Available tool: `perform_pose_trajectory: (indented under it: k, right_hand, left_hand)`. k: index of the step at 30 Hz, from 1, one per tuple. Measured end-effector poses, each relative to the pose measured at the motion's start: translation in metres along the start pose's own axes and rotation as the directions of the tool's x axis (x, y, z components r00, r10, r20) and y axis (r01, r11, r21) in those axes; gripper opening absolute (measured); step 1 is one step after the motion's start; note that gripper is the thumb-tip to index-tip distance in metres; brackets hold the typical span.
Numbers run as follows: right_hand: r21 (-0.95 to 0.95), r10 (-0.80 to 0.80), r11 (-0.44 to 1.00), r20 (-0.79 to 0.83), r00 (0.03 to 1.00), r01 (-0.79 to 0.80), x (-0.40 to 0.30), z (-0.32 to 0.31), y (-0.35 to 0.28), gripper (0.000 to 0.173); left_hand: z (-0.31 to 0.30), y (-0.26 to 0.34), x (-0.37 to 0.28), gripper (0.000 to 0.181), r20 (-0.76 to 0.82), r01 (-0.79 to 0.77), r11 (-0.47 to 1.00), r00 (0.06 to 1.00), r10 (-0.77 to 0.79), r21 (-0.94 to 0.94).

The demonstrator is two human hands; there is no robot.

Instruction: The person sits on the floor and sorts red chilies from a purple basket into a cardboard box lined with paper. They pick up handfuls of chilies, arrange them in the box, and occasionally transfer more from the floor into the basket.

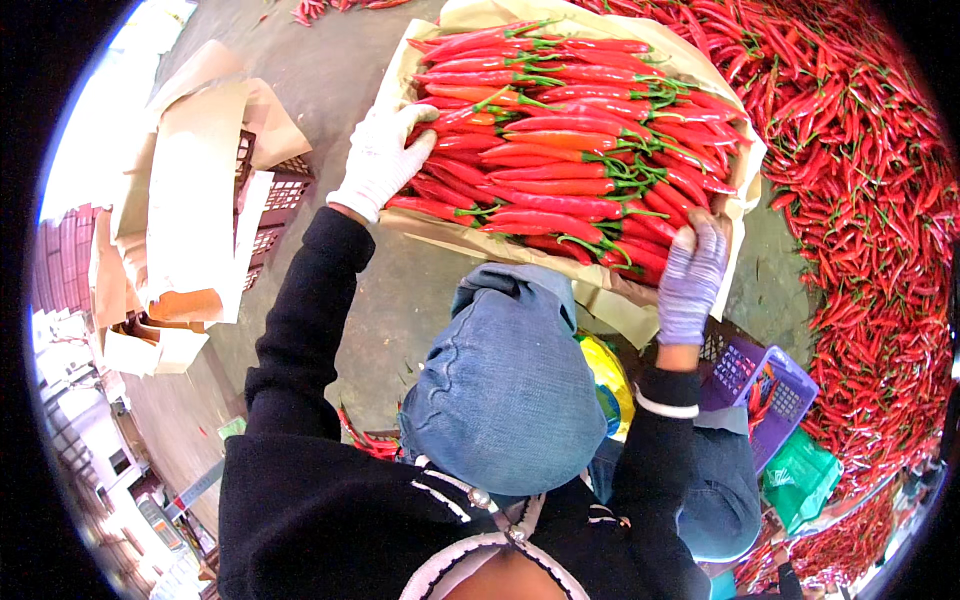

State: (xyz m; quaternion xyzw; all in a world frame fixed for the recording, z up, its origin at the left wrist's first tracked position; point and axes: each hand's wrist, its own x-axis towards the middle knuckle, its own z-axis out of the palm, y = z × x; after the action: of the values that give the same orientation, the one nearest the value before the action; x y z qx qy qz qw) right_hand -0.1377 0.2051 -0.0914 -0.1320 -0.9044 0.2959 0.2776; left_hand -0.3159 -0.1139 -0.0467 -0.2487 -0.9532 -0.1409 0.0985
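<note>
Rows of long red chillies with green stems fill a box lined with brown paper in front of me. A few of the chillies are more orange. My left hand, in a white knit glove, rests at the left side of the rows, thumb and fingers apart against the chilli ends. At the near right corner is my right hand, in a greyish-purple striped glove with bare fingertips. Its fingers touch the chillies beside the paper edge; whether they grip one is hidden.
A large heap of loose chillies covers the floor at right. Near it are a purple plastic crate and a green bag. Brown paper sheets lie over dark red crates at left. My denim-covered knee is below the box.
</note>
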Motion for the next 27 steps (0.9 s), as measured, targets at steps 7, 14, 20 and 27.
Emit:
perform_pose_trajectory:
  k: [7,14,20,27]
  right_hand:
    - [-0.301,-0.029,0.953,0.067,0.997,0.048,0.014,0.008,0.016,0.02]
    - [-0.337,-0.12,0.927,0.153,0.981,0.166,-0.005,0.014,-0.008,0.017]
    - [-0.456,-0.163,0.868,0.113,0.98,0.197,0.009,0.018,-0.015,0.017]
    - [-0.466,-0.163,0.856,0.172,0.972,0.226,0.01,0.012,-0.012,0.015]
  left_hand:
    - [0.014,0.103,0.02,0.04,-0.161,-0.369,0.916,0.925,0.345,-0.158]
    - [0.051,0.154,0.01,0.064,-0.078,-0.327,0.942,0.944,0.322,-0.071]
    - [0.055,0.153,0.001,0.061,-0.096,-0.371,0.928,0.926,0.365,-0.046]
    - [0.054,0.134,0.03,0.04,-0.057,-0.387,0.917,0.922,0.383,-0.1]
